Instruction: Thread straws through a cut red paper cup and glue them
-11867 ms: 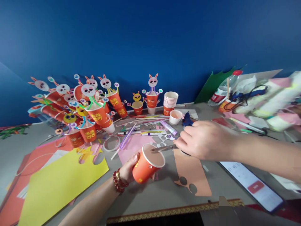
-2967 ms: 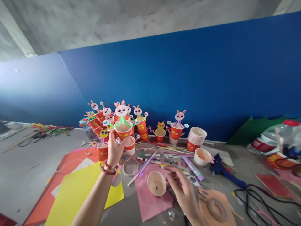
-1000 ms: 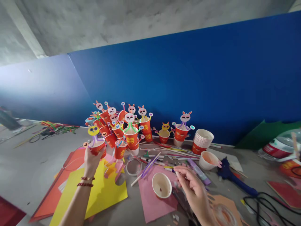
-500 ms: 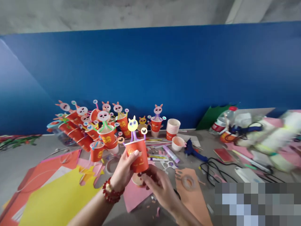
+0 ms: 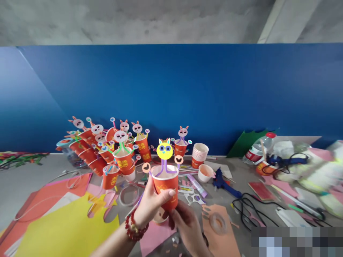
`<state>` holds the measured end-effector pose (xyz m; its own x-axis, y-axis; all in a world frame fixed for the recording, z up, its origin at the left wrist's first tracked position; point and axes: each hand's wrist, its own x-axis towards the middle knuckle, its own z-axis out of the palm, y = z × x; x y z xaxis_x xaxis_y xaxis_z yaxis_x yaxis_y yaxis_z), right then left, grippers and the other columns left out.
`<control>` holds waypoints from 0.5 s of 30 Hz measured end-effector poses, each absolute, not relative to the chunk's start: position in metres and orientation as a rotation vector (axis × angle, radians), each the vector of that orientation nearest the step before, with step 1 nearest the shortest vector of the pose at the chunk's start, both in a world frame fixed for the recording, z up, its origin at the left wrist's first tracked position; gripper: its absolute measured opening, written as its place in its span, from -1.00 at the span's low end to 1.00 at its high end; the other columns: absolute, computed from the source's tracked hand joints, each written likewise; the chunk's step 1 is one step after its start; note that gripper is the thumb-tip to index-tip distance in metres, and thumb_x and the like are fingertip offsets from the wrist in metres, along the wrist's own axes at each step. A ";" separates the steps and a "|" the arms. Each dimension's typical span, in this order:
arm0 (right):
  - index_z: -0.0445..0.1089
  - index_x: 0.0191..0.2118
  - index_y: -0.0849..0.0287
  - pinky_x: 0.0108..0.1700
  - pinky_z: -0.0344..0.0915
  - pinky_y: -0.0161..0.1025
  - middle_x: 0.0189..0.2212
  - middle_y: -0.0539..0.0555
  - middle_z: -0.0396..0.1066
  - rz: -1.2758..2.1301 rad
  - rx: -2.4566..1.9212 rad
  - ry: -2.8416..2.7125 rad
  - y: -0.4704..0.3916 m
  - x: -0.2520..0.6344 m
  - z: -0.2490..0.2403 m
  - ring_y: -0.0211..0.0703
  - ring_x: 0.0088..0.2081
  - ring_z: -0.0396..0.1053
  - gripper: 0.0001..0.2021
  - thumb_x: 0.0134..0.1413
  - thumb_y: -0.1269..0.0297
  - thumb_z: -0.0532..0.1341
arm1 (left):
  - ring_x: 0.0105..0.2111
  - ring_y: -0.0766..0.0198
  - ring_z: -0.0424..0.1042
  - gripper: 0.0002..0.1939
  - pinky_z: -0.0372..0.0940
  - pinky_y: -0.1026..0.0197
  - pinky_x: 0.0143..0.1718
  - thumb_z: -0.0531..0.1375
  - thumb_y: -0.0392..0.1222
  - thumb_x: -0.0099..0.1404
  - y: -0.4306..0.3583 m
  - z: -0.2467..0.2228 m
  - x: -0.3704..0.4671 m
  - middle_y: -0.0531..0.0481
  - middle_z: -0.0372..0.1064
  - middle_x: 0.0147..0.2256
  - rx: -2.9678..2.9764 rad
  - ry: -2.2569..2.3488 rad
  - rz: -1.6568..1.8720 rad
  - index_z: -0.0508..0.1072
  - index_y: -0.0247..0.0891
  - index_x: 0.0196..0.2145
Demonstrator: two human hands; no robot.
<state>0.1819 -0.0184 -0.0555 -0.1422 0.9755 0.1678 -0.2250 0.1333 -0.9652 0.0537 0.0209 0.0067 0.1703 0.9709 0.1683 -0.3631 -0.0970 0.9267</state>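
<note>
My left hand (image 5: 154, 200) is wrapped round a red paper cup (image 5: 168, 184) with gold print, held up over the table. Purple pipe cleaners (image 5: 164, 166) rise from inside the cup and carry a yellow cat face (image 5: 164, 150) with blue-ringed eyes. Two peach paw discs (image 5: 178, 159) stick out at its sides. The curled fingers of my right hand (image 5: 186, 223) are closed against the cup's lower edge; their tips are partly hidden. Below the held cup, another cup (image 5: 160, 216) shows in part above a pink sheet (image 5: 154, 239).
Finished animal cups (image 5: 122, 157) crowd the back left. Stacked paper cups (image 5: 200, 154), a white-looking cup (image 5: 205, 173), a blue glue gun (image 5: 225, 184) and black cables (image 5: 243, 210) lie rightward. Yellow paper (image 5: 69, 228), tape rolls (image 5: 218, 223), a bottle (image 5: 259, 148) and paper scraps cover the table.
The held cup has tilted so its inside shows, and the face turns toward me. My right hand has come up against the cup's bottom. The view has tipped upward slightly.
</note>
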 end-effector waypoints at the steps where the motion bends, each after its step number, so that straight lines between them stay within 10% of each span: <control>1: 0.49 -0.41 0.23 -0.56 0.22 -0.38 -0.55 0.09 0.48 1.293 -0.882 -1.257 -0.020 0.180 -0.059 -0.32 -0.61 0.29 -0.58 0.18 -0.08 0.25 | -0.31 0.20 0.49 -0.47 0.41 0.19 -0.26 0.40 -0.07 0.13 0.022 0.009 0.050 -0.07 0.51 -0.23 1.119 0.711 1.318 0.33 -0.20 0.00; 15: 0.37 -0.33 0.15 -0.44 0.28 -0.31 -0.52 0.01 0.35 0.979 -0.940 -1.371 -0.024 0.182 -0.049 -0.21 -0.51 0.29 -0.62 0.35 -0.04 0.06 | -0.25 0.14 0.48 -0.42 0.39 0.15 -0.20 0.44 -0.05 0.06 0.026 0.004 0.058 -0.14 0.50 -0.18 1.061 0.654 1.225 0.39 -0.25 0.00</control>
<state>0.1819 -0.0243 -0.0493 -0.0305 0.9429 0.3316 -0.0078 0.3315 -0.9434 0.0579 0.0258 0.0037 0.2575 0.9572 0.1321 -0.4233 -0.0111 0.9059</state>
